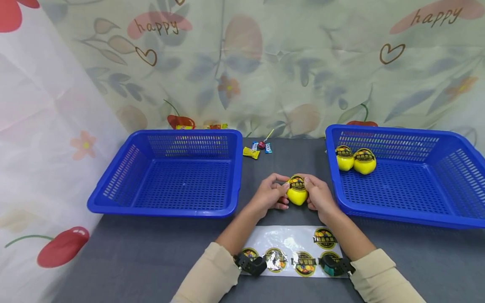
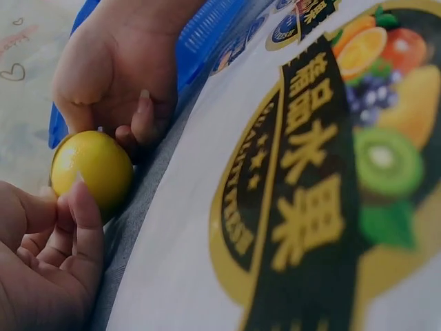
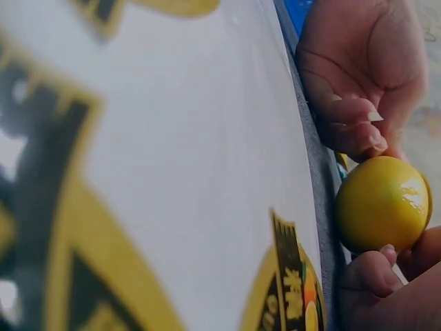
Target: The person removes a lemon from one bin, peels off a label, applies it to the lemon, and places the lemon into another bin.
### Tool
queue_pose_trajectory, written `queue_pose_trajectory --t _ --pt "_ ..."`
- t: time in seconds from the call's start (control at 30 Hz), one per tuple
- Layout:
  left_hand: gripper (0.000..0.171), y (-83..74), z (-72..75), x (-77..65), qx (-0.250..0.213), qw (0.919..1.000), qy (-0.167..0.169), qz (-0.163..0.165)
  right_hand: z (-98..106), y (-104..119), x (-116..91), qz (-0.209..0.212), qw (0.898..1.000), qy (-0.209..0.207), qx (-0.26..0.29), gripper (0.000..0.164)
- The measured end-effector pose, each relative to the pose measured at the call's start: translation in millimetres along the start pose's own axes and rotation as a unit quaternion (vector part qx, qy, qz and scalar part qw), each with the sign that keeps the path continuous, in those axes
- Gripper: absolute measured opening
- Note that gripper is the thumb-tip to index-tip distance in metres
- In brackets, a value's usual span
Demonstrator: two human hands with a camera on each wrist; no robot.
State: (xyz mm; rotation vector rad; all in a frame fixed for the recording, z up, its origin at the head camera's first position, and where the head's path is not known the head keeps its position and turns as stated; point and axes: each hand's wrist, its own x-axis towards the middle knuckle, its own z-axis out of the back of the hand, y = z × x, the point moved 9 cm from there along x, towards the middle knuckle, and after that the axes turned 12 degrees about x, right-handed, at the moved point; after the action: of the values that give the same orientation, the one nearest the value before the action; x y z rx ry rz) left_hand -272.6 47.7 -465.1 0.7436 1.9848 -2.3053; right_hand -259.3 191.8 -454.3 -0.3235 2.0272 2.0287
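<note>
Between both hands is a yellow lemon (image 1: 297, 195), its pointed end toward the person. A round black-and-gold fruit sticker (image 1: 297, 183) lies across its upper side. My left hand (image 1: 270, 193) holds the lemon's left side, with the thumb at the sticker's edge. From the right, my right hand (image 1: 318, 194) grips it, its thumb by the sticker's other edge. In the left wrist view the lemon (image 2: 96, 169) sits between the fingertips of both hands, and the sticker is mostly hidden. A white sticker sheet (image 1: 282, 235) with several matching stickers lies just nearer the person.
A blue basket (image 1: 161, 212) stands at left. Another blue basket (image 1: 398, 216) at right holds two stickered lemons (image 1: 365, 162). Behind the hands lie a lollipop (image 1: 262, 145) and small wrapped candies (image 1: 251, 153). A patterned cloth (image 1: 280, 84) hangs along the back.
</note>
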Motion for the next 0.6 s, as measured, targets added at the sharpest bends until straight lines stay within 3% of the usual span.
queue_pose_trajectory --t 0.17,0.37,0.6 --pt "0.022 -1.1 -0.1 -1.8 0.004 1.0 -0.002 -0.004 1.1 -1.9 1.3 0.005 1.0 -0.02 0.006 0.043" --pt "0.023 -0.2 -2.2 0.4 -0.019 0.9991 0.022 -0.03 2.8 -2.0 2.3 0.038 0.998 -0.052 -0.017 0.041" --pt "0.027 -1.7 -3.6 0.5 -0.006 0.9978 0.03 -0.059 1.2 0.0 0.5 0.043 0.998 -0.043 -0.012 0.053"
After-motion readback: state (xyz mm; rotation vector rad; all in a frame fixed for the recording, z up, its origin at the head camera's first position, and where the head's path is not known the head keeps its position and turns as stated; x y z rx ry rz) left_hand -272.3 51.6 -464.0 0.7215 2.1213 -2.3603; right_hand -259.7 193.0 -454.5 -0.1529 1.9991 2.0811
